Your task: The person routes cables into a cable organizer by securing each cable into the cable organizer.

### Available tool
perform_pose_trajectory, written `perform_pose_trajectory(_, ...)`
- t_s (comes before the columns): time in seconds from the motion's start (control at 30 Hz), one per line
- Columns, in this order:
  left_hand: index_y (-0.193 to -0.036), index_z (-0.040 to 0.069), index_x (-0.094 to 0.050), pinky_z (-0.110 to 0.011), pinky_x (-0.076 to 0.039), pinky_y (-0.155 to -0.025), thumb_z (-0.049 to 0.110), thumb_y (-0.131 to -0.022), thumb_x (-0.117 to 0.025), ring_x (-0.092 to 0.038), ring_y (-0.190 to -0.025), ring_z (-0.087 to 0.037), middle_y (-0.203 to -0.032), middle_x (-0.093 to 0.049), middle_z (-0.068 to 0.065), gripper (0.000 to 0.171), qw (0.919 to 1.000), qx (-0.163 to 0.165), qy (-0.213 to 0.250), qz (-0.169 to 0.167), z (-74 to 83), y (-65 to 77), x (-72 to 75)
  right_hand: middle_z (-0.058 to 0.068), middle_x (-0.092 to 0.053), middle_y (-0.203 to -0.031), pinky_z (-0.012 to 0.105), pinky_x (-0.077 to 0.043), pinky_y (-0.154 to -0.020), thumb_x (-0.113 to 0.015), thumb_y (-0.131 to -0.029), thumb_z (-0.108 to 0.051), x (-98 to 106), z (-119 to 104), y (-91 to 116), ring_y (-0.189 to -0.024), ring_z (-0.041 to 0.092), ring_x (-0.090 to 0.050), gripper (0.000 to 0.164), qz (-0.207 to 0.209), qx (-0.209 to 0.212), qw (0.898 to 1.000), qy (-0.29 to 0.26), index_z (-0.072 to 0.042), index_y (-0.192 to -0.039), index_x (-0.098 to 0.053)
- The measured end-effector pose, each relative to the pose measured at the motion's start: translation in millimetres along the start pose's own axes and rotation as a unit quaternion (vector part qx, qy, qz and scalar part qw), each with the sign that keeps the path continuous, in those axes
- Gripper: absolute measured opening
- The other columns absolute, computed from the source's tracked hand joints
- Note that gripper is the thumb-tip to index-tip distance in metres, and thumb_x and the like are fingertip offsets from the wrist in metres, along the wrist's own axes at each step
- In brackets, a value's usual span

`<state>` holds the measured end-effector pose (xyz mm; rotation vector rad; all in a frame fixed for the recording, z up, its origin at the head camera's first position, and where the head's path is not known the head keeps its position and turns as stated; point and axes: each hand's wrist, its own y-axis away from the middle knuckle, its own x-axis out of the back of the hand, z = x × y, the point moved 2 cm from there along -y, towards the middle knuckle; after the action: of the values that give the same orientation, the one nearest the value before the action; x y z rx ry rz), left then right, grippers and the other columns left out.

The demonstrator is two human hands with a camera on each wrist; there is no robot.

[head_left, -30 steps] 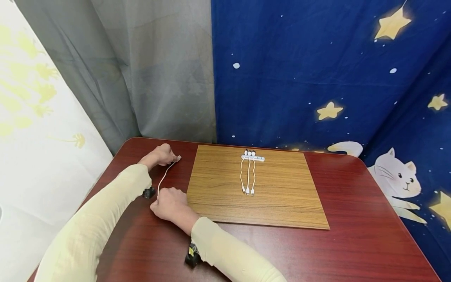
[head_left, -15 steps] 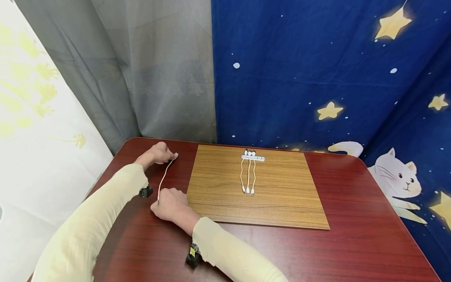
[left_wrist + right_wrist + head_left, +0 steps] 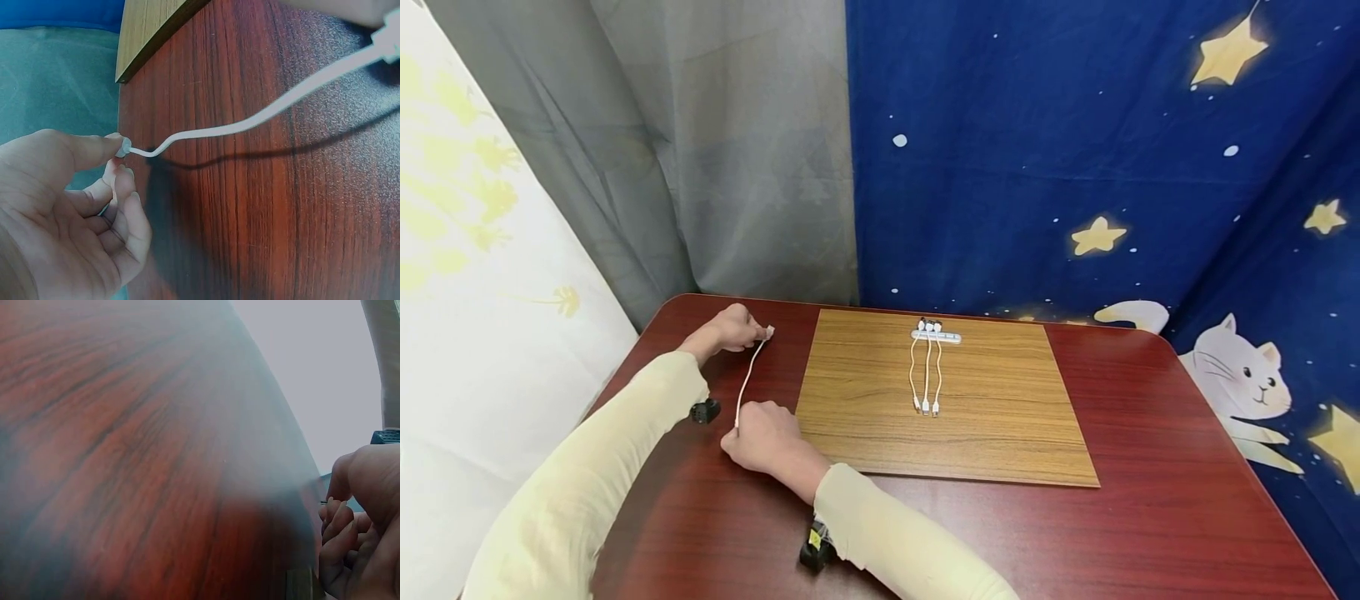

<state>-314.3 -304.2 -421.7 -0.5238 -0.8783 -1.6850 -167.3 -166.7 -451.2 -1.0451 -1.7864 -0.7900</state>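
A short white charging cable (image 3: 747, 379) spans the gap between my two hands at the table's left side. My left hand (image 3: 735, 327) pinches its far connector (image 3: 124, 147) between thumb and index finger, the other fingers curled loosely. Closer to me, my right hand (image 3: 763, 435) grips the near end; a larger white plug (image 3: 389, 39) shows there at the edge of the left wrist view. In the right wrist view the right hand (image 3: 362, 531) has its thumb and fingers together, with most of what they hold hidden. The cable hangs above the table, casting a shadow.
Right of my hands, a wood-grain board (image 3: 1000, 417) lies on the dark red table (image 3: 1150, 467). Near its back edge, a white cable clip strip (image 3: 950, 337) holds several white cables (image 3: 927, 375) side by side. Curtains (image 3: 760, 150) hang behind the table.
My left hand has shifted a little to the left, taking the cable's far connector with it. The right hand has stayed almost in place.
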Motion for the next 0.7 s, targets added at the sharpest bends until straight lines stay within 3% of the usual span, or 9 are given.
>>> perform_pose_trajectory(0.7,-0.092,-0.004,-0.073,-0.028,-0.052,-0.062,0.023,-0.101,-0.064,-0.053,-0.072,-0.016,-0.082,-0.057,-0.005,0.030,0.9978,-0.008,0.066,-0.003,-2.4,12.2,-7.9,-0.003,-0.052,-0.059,0.028,-0.042,-0.053,-0.068,-0.082,-0.024,23.4,20.8,19.7,-0.057,0.015,-0.051,0.030,0.011,0.055,0.998,-0.002,-0.017,-0.058,-0.051)
